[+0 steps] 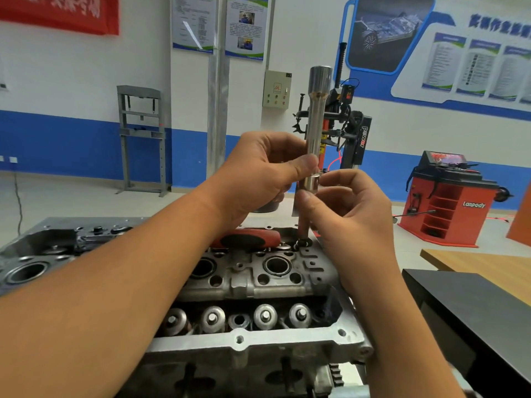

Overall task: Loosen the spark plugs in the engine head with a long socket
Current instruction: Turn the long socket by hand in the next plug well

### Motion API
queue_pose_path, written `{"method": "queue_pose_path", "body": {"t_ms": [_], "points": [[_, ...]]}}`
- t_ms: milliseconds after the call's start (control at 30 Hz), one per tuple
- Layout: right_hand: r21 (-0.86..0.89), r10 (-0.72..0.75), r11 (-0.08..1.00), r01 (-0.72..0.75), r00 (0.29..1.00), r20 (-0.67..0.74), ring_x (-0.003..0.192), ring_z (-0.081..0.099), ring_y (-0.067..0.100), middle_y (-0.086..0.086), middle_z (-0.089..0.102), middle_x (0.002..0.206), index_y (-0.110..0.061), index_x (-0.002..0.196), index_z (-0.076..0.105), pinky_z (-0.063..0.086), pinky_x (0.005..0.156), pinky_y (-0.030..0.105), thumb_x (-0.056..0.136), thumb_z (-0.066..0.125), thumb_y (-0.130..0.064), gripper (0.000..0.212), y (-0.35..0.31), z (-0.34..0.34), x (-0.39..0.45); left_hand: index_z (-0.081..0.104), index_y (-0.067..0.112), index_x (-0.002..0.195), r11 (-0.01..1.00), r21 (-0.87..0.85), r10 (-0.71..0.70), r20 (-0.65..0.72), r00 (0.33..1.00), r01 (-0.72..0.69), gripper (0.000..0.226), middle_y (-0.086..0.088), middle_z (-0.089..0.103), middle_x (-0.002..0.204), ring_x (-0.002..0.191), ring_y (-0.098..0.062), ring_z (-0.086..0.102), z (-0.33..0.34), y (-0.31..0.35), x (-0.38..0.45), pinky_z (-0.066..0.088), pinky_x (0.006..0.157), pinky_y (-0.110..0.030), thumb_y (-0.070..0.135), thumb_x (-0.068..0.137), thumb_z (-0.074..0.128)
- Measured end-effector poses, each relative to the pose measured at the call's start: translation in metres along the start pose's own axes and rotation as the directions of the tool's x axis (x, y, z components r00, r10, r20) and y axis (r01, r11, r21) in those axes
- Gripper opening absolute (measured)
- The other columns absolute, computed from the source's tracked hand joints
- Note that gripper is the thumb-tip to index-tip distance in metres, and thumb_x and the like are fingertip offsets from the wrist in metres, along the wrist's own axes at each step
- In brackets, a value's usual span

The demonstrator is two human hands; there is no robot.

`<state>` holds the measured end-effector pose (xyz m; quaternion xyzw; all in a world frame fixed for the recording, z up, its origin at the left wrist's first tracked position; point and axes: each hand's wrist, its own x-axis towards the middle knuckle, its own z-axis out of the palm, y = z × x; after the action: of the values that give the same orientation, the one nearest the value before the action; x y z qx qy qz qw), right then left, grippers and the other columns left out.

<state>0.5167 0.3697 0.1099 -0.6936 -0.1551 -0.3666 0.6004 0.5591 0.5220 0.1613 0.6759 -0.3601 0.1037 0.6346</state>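
A workshop with white and blue walls, posters, a grey press frame (142, 139) by the far wall and an orange wheel balancer (448, 202) off to the right; in front of the person an engine head (258, 282) sits on a stand, its round plug wells open to the top and a row of valve springs showing nearer the camera. A wooden table (488, 268) edges in at the right.

From the head camera, the only view here, both hands are raised above the engine head. The left hand (258, 173) grips the shaft of the long socket (317, 124), which stands upright with its wide end at the top. The right hand (344, 202) pinches the small fitting at the socket's lower end with fingertips and thumb. A red and black handle (247, 238) lies across the head just below the hands.

This looks like tool assembly, not loosening yet: the socket is well above the wells and no plug is engaged. Next, I'd judge, the joint needs seating firmly, then the socket must go down straight into a well, kept vertical so it catches the plug's hex
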Motion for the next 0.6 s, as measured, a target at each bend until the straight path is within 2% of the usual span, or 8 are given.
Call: {"method": "queue_pose_path", "body": {"t_ms": [100,200,300,333,400,467,533,600], "points": [[-0.037,-0.013,0.999,0.012,0.999,-0.033,0.069,0.072,0.017,-0.003,0.074,0.079,-0.027,0.089,0.066,0.058,0.06,0.025,0.079,0.09,-0.025,0.026,0.0004,-0.0004,0.0002,0.071,0.01,0.093,1.0,0.006,-0.002,-0.025,1.0,0.003,0.036,-0.011,0.071,0.084,0.064,-0.028,0.04,-0.0005,-0.0002,-0.0005,0.035,0.059,-0.041,0.036,0.071,0.081],[-0.001,-0.015,1.0,0.015,1.0,0.008,0.068,0.072,0.026,0.0,0.075,0.078,-0.026,0.092,0.063,0.061,0.06,0.04,0.09,0.08,-0.015,0.021,0.0002,0.0001,0.0006,0.073,0.007,0.106,0.998,-0.054,-0.02,0.034,0.999,0.021,0.028,-0.013,0.073,0.094,0.057,-0.023,0.041,-0.0001,-0.0021,0.0011,0.035,0.055,-0.031,0.028,0.088,0.074],[0.044,0.005,0.999,-0.007,0.999,0.047,0.073,0.072,0.038,0.001,0.078,0.082,-0.025,0.098,0.059,0.059,0.062,0.054,0.096,0.072,-0.011,0.019,-0.0009,0.0003,0.0002,0.073,0.005,0.115,1.0,-0.025,-0.015,0.042,0.999,0.016,0.018,-0.009,0.078,0.1,0.058,-0.017,0.047,0.0003,-0.0025,0.0015,0.039,0.052,-0.028,0.011,0.103,0.061],[0.043,0.009,0.999,-0.011,0.999,0.046,0.073,0.073,0.036,0.001,0.078,0.082,-0.026,0.098,0.059,0.06,0.062,0.053,0.095,0.073,-0.013,0.019,-0.0012,0.0004,-0.0002,0.073,0.007,0.113,1.0,-0.01,-0.008,0.034,0.999,0.009,0.016,-0.009,0.078,0.098,0.058,-0.019,0.046,0.0001,-0.0027,0.0016,0.038,0.053,-0.029,0.011,0.103,0.062],[-0.001,0.001,1.0,-0.001,1.0,0.012,0.072,0.075,0.024,-0.002,0.077,0.081,-0.028,0.095,0.062,0.062,0.061,0.039,0.085,0.084,-0.025,0.024,-0.0018,0.0005,-0.0009,0.074,0.01,0.105,1.0,0.004,0.009,0.014,1.0,-0.009,0.015,-0.011,0.077,0.092,0.059,-0.024,0.044,-0.0005,-0.002,0.0014,0.037,0.055,-0.032,0.021,0.094,0.071],[-0.047,-0.01,0.999,0.008,1.0,-0.027,0.07,0.073,0.014,-0.003,0.074,0.079,-0.028,0.09,0.064,0.059,0.061,0.029,0.076,0.091,-0.03,0.03,-0.0008,-0.0003,-0.0004,0.074,0.01,0.098,0.999,0.033,0.019,-0.011,1.0,-0.019,0.031,-0.011,0.074,0.084,0.058,-0.024,0.045,-0.0007,-0.0014,0.0,0.038,0.055,-0.032,0.033,0.077,0.078],[-0.035,-0.015,0.999,0.014,1.0,-0.028,0.067,0.07,0.017,-0.001,0.073,0.076,-0.026,0.088,0.064,0.059,0.061,0.031,0.081,0.089,-0.023,0.026,0.0011,-0.0004,0.0009,0.072,0.006,0.098,1.0,0.03,0.005,-0.014,1.0,-0.005,0.038,-0.01,0.071,0.081,0.059,-0.026,0.039,0.0001,-0.0009,-0.0006,0.036,0.055,-0.032,0.035,0.074,0.079],[-0.003,-0.015,1.0,0.015,1.0,0.003,0.069,0.071,0.026,0.001,0.074,0.077,-0.027,0.09,0.063,0.059,0.062,0.037,0.089,0.082,-0.015,0.022,0.002,-0.0002,0.0014,0.073,0.005,0.105,1.0,0.0,-0.013,0.026,1.0,0.013,0.029,-0.01,0.071,0.086,0.057,-0.026,0.039,0.0009,-0.0013,0.0,0.037,0.053,-0.03,0.029,0.088,0.073]]}}
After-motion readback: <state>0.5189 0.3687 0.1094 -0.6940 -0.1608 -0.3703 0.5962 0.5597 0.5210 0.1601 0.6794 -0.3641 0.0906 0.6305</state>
